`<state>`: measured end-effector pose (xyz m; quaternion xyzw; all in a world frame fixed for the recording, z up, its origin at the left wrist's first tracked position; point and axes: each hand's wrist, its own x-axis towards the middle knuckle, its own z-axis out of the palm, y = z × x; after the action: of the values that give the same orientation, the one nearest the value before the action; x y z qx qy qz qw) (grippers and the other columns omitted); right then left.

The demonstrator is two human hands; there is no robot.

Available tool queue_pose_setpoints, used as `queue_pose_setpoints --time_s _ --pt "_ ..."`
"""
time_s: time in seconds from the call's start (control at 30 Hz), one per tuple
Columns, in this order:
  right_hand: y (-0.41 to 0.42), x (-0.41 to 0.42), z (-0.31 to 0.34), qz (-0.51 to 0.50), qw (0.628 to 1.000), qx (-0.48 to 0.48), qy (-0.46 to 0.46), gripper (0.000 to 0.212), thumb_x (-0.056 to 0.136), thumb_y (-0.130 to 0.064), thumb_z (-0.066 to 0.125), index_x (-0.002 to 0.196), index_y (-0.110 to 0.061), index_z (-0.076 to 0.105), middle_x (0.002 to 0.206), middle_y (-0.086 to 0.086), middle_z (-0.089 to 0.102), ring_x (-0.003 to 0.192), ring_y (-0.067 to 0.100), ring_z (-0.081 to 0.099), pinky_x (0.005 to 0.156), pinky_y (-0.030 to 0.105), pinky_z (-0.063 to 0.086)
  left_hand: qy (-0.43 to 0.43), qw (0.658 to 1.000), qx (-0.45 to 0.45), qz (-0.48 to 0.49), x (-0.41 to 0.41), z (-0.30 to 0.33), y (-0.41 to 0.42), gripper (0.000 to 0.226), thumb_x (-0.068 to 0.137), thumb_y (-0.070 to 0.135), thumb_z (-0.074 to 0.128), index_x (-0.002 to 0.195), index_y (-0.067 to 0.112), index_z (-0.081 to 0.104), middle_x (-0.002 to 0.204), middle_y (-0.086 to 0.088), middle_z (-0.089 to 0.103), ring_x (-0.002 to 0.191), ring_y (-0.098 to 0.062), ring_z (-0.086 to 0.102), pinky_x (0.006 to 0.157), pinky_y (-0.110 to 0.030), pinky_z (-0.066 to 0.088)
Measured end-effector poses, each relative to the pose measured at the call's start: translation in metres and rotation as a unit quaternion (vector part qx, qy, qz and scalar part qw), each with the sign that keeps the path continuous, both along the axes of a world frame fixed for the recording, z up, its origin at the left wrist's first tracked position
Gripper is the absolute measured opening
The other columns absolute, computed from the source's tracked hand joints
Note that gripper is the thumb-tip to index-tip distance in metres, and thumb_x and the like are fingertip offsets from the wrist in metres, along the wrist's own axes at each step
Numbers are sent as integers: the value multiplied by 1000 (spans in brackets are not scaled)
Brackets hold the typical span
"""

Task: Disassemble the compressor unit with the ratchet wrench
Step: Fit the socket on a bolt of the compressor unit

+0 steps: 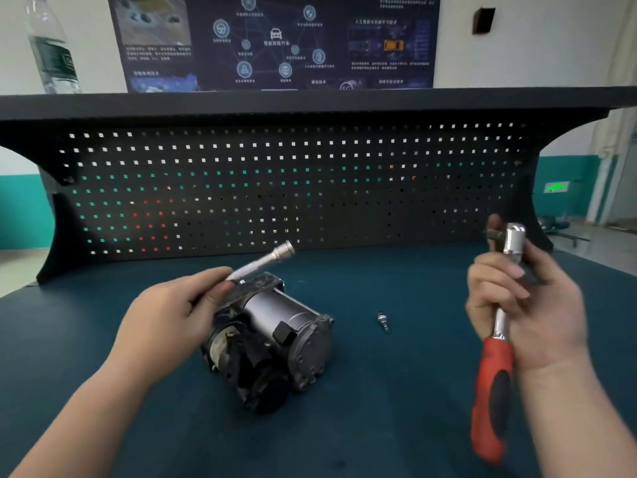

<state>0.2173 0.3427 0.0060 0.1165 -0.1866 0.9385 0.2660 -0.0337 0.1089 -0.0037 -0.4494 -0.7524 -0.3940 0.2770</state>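
The compressor (272, 343) lies on its side near the middle of the dark table (396, 391), its round grey end cap turned to the near right and its grimy black housing to the near left. The left hand (175, 315) sits at the compressor's far-left edge, fingers and thumb curled round the lower end of a silver extension bar (265, 262); the bar slants up and away to the right, and its socket end stands clear above the compressor's far side. Whether the palm touches the housing cannot be told. The right hand (517, 298) is raised well to the right of the compressor, its grip closed round the metal shank of the ratchet (496, 343), which hangs nearly upright: the chrome head is at the top, just above the fingers, and the red and black handle drops toward the near edge, off the table. A small dark piece shows at the fingertips beside the head, too blurred to name. Between the compressor and the ratchet a small metal fitting (382, 320) lies alone on the table. A black pegboard (293, 188) stands along the far edge, with a shelf above it carrying a clear bottle (51, 50) at far left.
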Motion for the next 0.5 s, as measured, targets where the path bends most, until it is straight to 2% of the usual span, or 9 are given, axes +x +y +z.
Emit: queue_pose_setpoints --time_s 0.07,0.13,0.17,0.23,0.27,0.3,0.37,0.43,0.5 --pt "4 -3 -4 -118 984 87 -106 31 84 -27 48 105 -12 64 56 -6 37 45 0 27 35 13 24 -59 998 27 -24 4 2 3 14 89 32 58 95 31 71 56 14 60 52 -5 51 52 -23 41" --pt "-8 -27 -12 -177 927 202 -263 19 86 -24 48 93 -13 62 56 0 39 41 4 30 32 17 22 -111 989 33 -96 25 6 13 13 88 35 56 83 36 68 56 14 59 49 -3 48 48 -14 36" --pt "-15 -40 -19 -227 853 300 -361 14 89 -23 49 84 -16 59 57 3 42 39 7 33 34 19 23 -144 980 33 -133 36 7 19 15 88 36 56 79 35 68 55 15 57 47 -1 45 46 -13 34" --pt "-15 -58 -38 -320 614 515 -506 19 93 -30 52 78 -21 58 61 1 54 46 10 47 44 23 34 -253 942 39 -217 56 5 26 21 85 42 56 75 29 69 52 10 52 41 -4 37 40 -15 30" --pt "-11 -62 -47 -336 507 588 -533 16 94 -34 53 84 -23 59 67 -3 59 57 11 54 51 25 39 -331 904 42 -268 63 3 27 25 81 44 57 75 24 70 53 7 51 41 -7 34 39 -17 27" --pt "-6 -65 -54 -341 435 622 -555 13 94 -37 53 93 -25 60 77 -5 62 69 13 58 59 27 43 -410 855 40 -316 68 1 28 26 77 43 60 76 20 72 56 2 52 41 -9 33 39 -16 24" --pt "4 -69 -66 -345 395 624 -580 19 93 -38 56 107 -26 60 92 -4 64 86 18 59 71 30 47 -502 778 24 -377 76 -5 31 23 79 29 62 85 9 73 61 -3 56 42 -9 34 37 -16 26" --pt "9 -76 -77 -344 385 635 -574 22 92 -38 59 110 -26 63 100 -2 64 98 22 57 82 33 48 -514 765 5 -387 80 -13 35 15 86 8 59 94 5 71 68 -5 62 45 -9 39 37 -18 30" --pt "11 -86 -88 -331 351 670 -565 24 92 -38 60 113 -28 65 102 -1 55 110 24 47 90 35 44 -501 777 -2 -382 80 -20 37 23 89 -2 53 101 9 69 75 -4 65 50 -9 43 42 -19 35"
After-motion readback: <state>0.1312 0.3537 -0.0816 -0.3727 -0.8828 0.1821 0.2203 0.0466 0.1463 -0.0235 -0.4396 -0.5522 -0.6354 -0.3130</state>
